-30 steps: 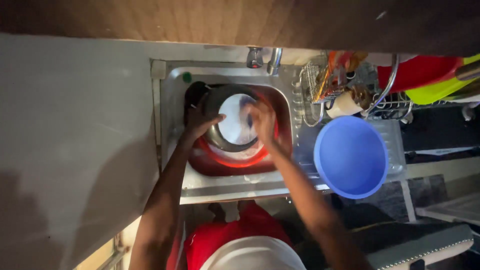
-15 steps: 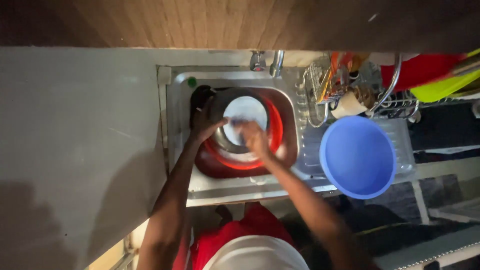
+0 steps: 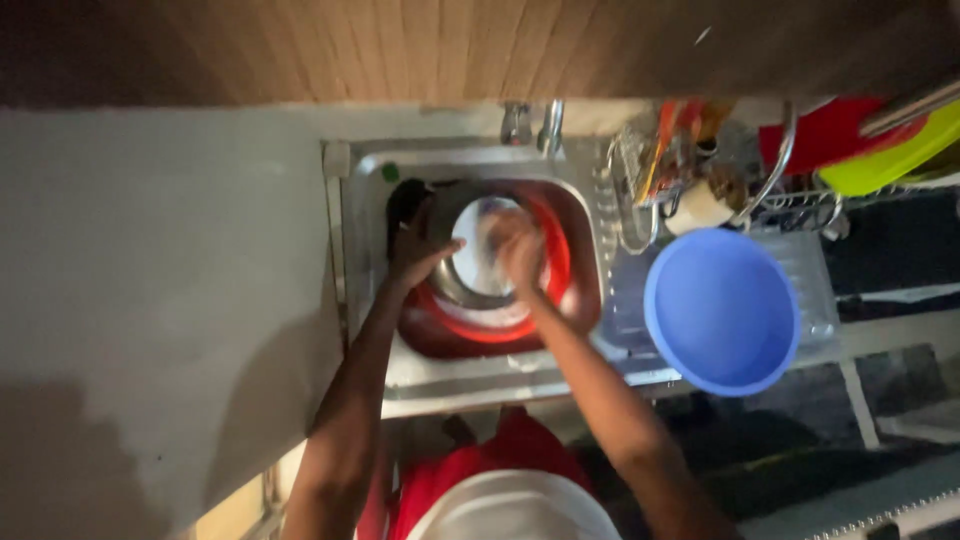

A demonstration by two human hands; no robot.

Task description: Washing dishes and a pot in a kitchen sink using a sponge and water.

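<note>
I look straight down into a steel sink [image 3: 470, 370]. A red basin [image 3: 560, 270] sits in it, and a round metal pot [image 3: 470, 285] with a pale inside rests in the basin. My left hand [image 3: 415, 255] grips the pot's left rim. My right hand [image 3: 520, 250] is inside the pot, pressed against its pale bottom, fingers bunched; whether it holds anything there is blurred. Both forearms reach up from the bottom of the view.
A blue plastic bowl [image 3: 722, 308] sits on the draining board right of the sink. Behind it stands a wire rack [image 3: 800, 205] with utensils, a red dish [image 3: 820, 140] and a yellow-green dish [image 3: 890, 160]. A tap [image 3: 545, 125] rises behind the sink. A grey counter [image 3: 160, 300] spreads left.
My right hand has moved about inside the pot, from its right rim to the middle and back up. My left hand has stayed on the left rim. The view shifted slightly.
</note>
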